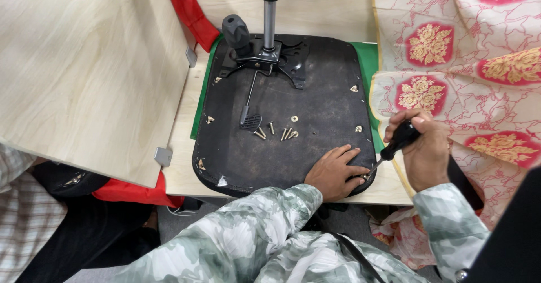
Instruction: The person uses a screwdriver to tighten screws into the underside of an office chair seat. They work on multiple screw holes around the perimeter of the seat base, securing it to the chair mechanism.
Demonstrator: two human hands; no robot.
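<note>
The right hand [426, 154] was closed in a fist around the black handle of a screwdriver [398, 141], whose thin metal shaft ran down and left to the near right corner of the seat base. The left hand [335, 172] was laid flat, fingers spread, pressed on the black fabric-covered underside of an office-chair seat [315, 100], just beside the screwdriver tip; the fastener being worked was hidden by the fingertips.

Because the left fingers were kept so near the tip, they could be jabbed or scraped if the blade were to slip out of the screw head. A tilted shaft could also be expected to strip the head or tear the fabric at the edge.

Farther in, a small cluster of loose brass-coloured screws and a washer [280, 130] was left lying in the middle of the seat; these could be rolled off and lost if the seat were jolted. At the far side, the black metal tilt mechanism with its chrome gas column [269, 29] was seen standing upright, and its weight could tip the seat if the pressing hand were lifted.

The seat was rested on a green cloth [367, 69] over a pale wooden table [315, 7], with a light wooden board [84, 69] to the left and a red-and-cream floral cloth [479, 63] to the right.
</note>
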